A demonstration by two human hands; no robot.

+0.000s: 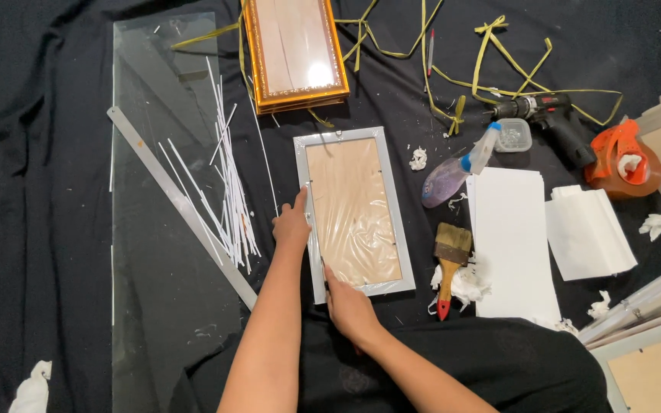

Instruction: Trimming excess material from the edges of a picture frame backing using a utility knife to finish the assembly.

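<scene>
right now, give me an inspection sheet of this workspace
surface: black cloth, creased
job's things: silver frame lying back side up, wooden backing showing
clutter: glass sheet, metal ruler, white strips, gold frame, spray bottle, brush, drill, tape dispenser, white sheets
grippers: left hand and right hand both on the frame's left edge
cables: nothing seen; yellow straps
surroundings: more frames at right

Silver frame hemmed on most sides. 12 o'clock: gold frame near, narrow dark gap between. 9 o'clock: white strips, metal ruler and glass sheet crowd the approach. 3 o'clock: spray bottle, paintbrush, white sheets. A bare cloth lane runs between the silver frame and the paintbrush. Far 9 o'clock: open black cloth.
</scene>
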